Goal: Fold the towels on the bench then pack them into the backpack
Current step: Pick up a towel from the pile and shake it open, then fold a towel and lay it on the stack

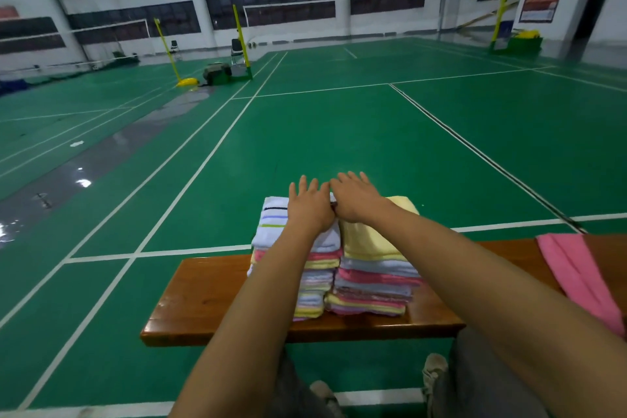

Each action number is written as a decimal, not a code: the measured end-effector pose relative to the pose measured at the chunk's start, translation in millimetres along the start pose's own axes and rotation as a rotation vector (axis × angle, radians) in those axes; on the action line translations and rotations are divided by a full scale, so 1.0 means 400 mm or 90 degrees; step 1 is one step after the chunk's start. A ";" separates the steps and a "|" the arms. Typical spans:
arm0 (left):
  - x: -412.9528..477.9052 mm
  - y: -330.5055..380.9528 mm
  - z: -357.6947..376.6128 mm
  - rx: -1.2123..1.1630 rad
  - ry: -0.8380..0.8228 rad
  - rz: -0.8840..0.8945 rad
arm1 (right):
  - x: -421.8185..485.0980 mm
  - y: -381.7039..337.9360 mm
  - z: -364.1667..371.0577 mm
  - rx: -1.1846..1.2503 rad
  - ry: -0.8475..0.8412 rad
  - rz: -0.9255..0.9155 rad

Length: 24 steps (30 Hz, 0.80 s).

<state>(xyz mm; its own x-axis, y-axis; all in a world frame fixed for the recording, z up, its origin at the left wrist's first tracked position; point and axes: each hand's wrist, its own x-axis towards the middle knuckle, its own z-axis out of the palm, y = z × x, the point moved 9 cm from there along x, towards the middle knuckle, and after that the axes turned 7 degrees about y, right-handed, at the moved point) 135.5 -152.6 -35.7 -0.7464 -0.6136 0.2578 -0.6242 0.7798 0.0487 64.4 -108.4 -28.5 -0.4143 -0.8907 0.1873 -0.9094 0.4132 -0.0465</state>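
Pressing down: both hands lie flat on two stacks of folded towels, as listed below.
Court floor (339,146): green, white-lined, stretching far behind everything; yellow net posts (241,41) stand at the far left.
Tabletop (203,299): brown wooden bench surface, running from near centre off to the right edge.
Pink towel (576,275): draped over the tabletop at the right, well apart from the stacks; it looks loosely laid rather than folded small.
Right stack (373,285): folded towels in pink, white and yellow layers, a pale yellow one on top; touching the left stack.
Left stack (315,288): folded towels, a white one with coloured stripes on top; leaning slightly towards the near side.
Left hand (310,210): open, fingers straight and spread, palm resting on the left stack's top towel.
Right hand (356,200): open, fingers straight, palm resting on the right stack's top, just beside the left hand.
Backpack: not surely in view; a dark bag-like shape by the far net post is too small to name.
Step in hand: judged to be squaring and flattening the folded stacks; folding appears nearly done.
Next move calls for: probably folding the pink towel, then gripping a stack firmly from both sides so the layers do not slide, with the backpack brought within reach.
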 end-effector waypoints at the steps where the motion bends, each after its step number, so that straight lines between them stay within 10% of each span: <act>1: 0.005 0.020 0.000 -0.001 -0.003 0.004 | -0.009 0.020 -0.009 0.000 0.002 0.005; 24: 0.156 0.861 0.173 -0.029 -0.041 0.299 | -0.320 0.842 0.016 -0.023 -0.003 0.321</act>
<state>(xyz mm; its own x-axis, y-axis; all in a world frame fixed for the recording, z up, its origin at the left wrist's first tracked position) -142.2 69.2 -69.7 -0.9590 -0.1993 0.2013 -0.2067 0.9783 -0.0160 -189.1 143.5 -74.5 -0.8020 -0.5792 0.1461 -0.5942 0.7986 -0.0958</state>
